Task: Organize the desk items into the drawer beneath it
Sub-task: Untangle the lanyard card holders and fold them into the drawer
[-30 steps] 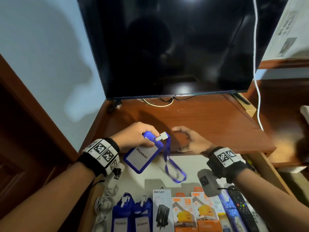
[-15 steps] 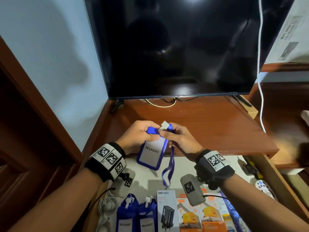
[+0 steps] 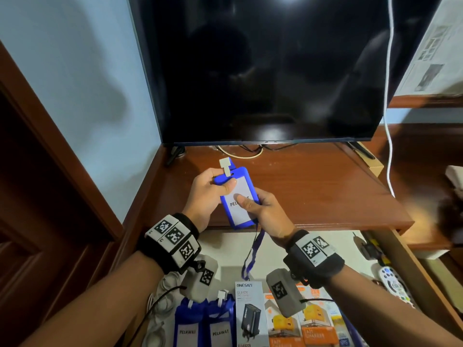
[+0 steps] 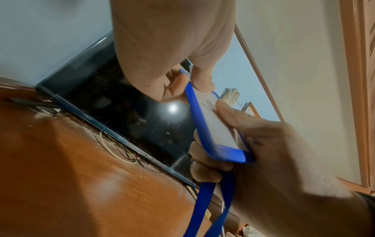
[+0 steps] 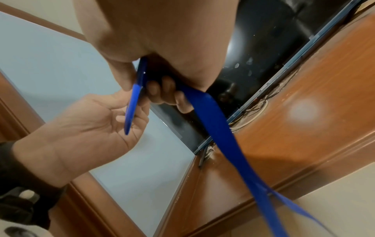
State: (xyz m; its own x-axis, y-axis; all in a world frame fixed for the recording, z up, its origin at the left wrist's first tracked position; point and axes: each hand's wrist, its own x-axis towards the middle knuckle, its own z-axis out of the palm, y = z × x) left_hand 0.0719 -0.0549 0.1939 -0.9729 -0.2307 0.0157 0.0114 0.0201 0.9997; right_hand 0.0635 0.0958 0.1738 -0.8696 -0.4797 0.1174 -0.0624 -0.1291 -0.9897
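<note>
Both hands hold a blue card holder (image 3: 239, 196) marked PELAWAT just above the desk's front edge. My left hand (image 3: 223, 182) pinches its top, below the white clip (image 3: 225, 165). My right hand (image 3: 250, 200) grips the lower half, thumb pressed on the card face. The blue lanyard (image 3: 253, 254) hangs from the right hand over the open drawer (image 3: 413, 266). In the left wrist view the holder (image 4: 213, 125) shows edge-on between both hands. In the right wrist view the lanyard (image 5: 219, 131) trails down past the fingers.
The drawer holds two more blue card holders (image 3: 205, 324), a ONESAM box (image 3: 250, 314), orange charger boxes (image 3: 313, 329), white cables (image 3: 160, 309) and a remote (image 3: 393, 284). A dark TV (image 3: 263, 71) stands at the back of the wooden desk (image 3: 313, 186).
My right hand, free a second ago, came to the clip and then slid down to grip the holder's lower half. The holder turned upright and rose a little.
</note>
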